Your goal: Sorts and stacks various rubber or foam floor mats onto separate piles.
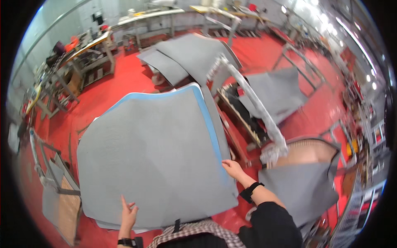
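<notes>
A large grey sheet (149, 153) with rounded corners lies flat in front of me. A blue strip (209, 124) runs along its far edge and down its right side. My right hand (234, 169) is at the right edge, beside the lower part of the blue strip, with thumb and fingertips pinched together. What they hold, if anything, is too small to make out. Over the near left part of the sheet is my left hand (129, 211), fingers apart and index finger stretched out, holding nothing.
To the right stands a frame with a plastic-wrapped bar (256, 101). More grey sheets lie on a stand (186, 53) beyond, and another drapes over a padded panel (302, 186) at right. A wooden board (68, 202) leans at left. Workbenches (149, 17) line the back; the floor (124, 82) is red.
</notes>
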Motion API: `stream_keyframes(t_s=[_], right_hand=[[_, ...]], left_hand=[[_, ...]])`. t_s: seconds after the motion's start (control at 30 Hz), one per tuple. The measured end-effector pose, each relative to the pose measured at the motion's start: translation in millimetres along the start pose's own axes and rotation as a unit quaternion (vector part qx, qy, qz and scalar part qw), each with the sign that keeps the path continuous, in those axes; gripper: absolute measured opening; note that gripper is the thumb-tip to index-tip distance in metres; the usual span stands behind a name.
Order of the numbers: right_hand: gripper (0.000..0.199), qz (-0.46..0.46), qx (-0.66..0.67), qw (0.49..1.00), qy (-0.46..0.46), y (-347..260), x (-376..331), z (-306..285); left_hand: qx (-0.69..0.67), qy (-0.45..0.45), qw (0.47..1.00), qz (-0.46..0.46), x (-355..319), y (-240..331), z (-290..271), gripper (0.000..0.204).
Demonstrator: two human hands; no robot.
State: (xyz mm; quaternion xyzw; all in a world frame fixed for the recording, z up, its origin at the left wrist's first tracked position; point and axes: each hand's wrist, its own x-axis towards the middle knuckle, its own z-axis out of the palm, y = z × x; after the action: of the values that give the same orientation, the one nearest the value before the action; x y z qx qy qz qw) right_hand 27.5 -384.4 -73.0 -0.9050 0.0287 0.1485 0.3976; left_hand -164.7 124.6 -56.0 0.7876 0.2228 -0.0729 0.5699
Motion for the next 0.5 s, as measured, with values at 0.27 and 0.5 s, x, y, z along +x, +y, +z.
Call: stream_keyframes(t_s=[0.27,0.5], right_hand=[[0.032,0.115,0.082,0.99,0.021,64.9,-220.3,37.4],[0.03,0.242,0.146,0.952,0.116,171.9,-298.1,-39.5]], left_hand=[[-0.019,-0.072,0.997,0.019,-8.2,13.7,59.0,0.075],[0.011,-0.116,0.99,0.073,-12.4,122.0,181.5,0.07]])
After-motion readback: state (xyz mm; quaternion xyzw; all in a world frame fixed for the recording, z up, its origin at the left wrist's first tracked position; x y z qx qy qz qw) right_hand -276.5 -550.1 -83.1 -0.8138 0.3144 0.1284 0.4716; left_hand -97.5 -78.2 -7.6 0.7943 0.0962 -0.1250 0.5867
